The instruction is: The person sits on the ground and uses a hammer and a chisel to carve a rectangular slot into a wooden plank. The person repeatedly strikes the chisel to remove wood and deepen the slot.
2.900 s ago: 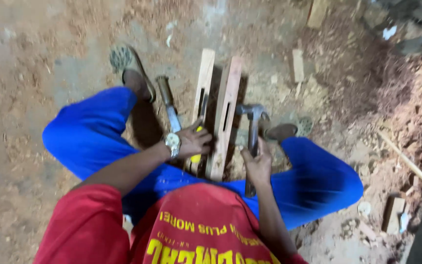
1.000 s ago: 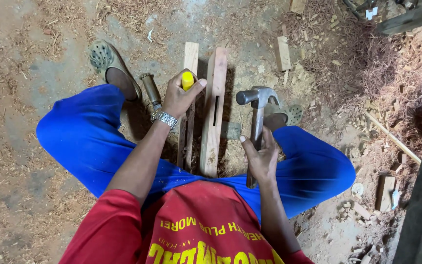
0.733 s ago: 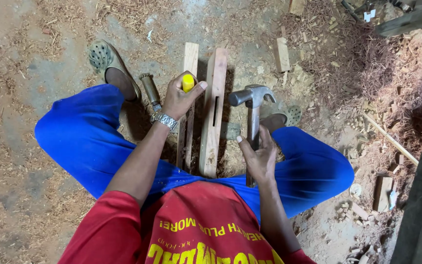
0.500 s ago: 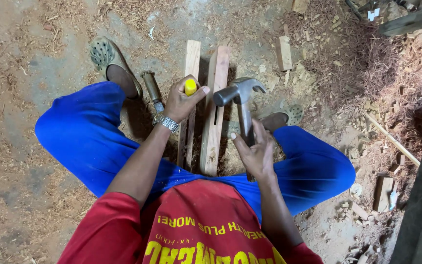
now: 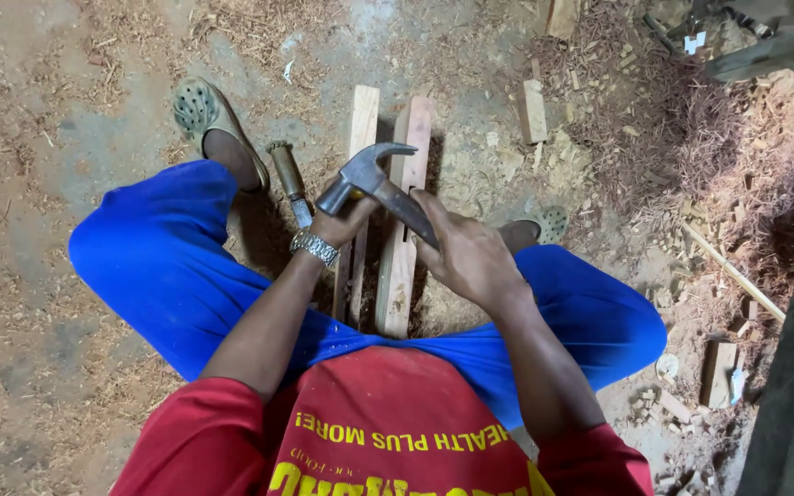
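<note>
Right hand [image 5: 472, 257] is wrapped around the handle of a claw hammer [image 5: 374, 179], whose steel head sits over the fist of the left hand [image 5: 342, 223]. That left hand is clenched around a tool with a yellow handle; only a sliver of yellow shows under the hammer head, so its blade and tip cannot be made out. A metal wristwatch [image 5: 314, 246] sits on the left wrist.

Under both hands two wooden strips lie side by side on the dirt floor [image 5: 57, 110], running away from the person between the blue-trousered legs: the narrower left strip [image 5: 363, 115] and the wider right strip [image 5: 411, 138]. Just left of them a chisel with a brown wooden handle [image 5: 287, 179] lies on the floor, close to the left foot in a grey-green perforated clog [image 5: 204, 115]. The other clog [image 5: 551, 222] peeks out beyond the right knee.

Sawdust and shavings cover the floor. A short wood offcut [image 5: 533, 110] lies toward the far edge, right of the strips, and more small blocks and a thin stick [image 5: 732, 273] are scattered at the right edge beside dark timber.
</note>
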